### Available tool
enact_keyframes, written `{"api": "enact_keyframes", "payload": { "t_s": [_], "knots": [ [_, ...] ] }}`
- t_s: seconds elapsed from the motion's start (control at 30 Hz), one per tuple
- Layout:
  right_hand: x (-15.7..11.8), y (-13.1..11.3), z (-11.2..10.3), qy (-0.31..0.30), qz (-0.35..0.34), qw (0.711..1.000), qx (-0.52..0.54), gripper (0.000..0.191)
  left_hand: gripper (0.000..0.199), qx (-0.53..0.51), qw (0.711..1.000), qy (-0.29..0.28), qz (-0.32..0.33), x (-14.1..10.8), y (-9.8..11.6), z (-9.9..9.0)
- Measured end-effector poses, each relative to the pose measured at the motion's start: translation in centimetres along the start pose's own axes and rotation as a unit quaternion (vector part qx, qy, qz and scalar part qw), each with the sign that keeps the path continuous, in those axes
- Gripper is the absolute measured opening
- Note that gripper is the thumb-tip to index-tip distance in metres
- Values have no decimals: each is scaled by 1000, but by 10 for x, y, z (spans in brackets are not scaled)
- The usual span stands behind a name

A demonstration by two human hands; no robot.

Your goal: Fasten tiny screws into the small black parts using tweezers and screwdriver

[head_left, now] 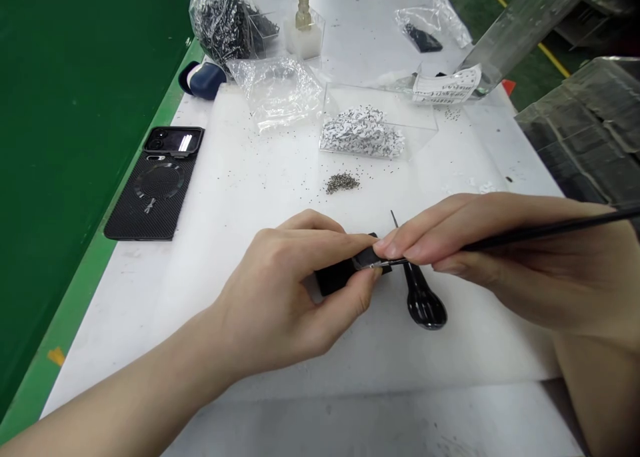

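Between the thumb and forefinger of my left hand (285,284) is a small black part (367,257), pinched just over a black block (334,278). My right hand (510,250) grips a slim, long black-handled tool (540,232). Its fine metal tip touches or nearly touches the small part, and the fingertips of both hands almost meet there. Under the right fingers a tool with a bulbous black handle (425,302) and thin metal shaft lies on the white mat. My fingers cover some of the black block.
Beyond my hands are a pile of tiny metal pieces (343,182) and a clear tray (420,134) with small white pieces. A phone (150,190) lies at left. Farther back are plastic bags (280,94), a small bottle (303,14) and a navy case (205,80). Grey bins (585,124) stand at right.
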State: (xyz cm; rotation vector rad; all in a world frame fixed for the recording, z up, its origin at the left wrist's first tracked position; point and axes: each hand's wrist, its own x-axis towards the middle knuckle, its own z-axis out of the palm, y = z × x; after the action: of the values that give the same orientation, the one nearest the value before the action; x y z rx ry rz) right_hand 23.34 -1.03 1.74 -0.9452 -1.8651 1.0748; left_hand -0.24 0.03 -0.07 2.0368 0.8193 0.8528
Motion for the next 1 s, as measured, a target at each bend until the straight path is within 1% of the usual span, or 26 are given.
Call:
{"api": "enact_keyframes", "payload": {
  "t_s": [0.27,0.4,0.6,0.7,0.83,1.0],
  "knots": [
    [-1,-1,1,2,2,1000,-5,23,7,13,1000,3,6,0,2,1],
    [0,-5,2,-3,-2,1000,-21,23,12,17,1000,-3,11,0,2,1],
    [1,-7,1,-9,1,1000,-30,22,15,26,999,5,20,0,1,1],
    [0,-7,-1,-23,1,999,-44,23,15,29,999,6,25,1,2,0],
    [-2,-8,-3,-33,-5,998,-56,26,13,33,999,3,22,1,3,1],
    [-2,-11,-1,-28,-2,998,-57,23,15,25,1000,3,17,1,1,2]
  ]
}}
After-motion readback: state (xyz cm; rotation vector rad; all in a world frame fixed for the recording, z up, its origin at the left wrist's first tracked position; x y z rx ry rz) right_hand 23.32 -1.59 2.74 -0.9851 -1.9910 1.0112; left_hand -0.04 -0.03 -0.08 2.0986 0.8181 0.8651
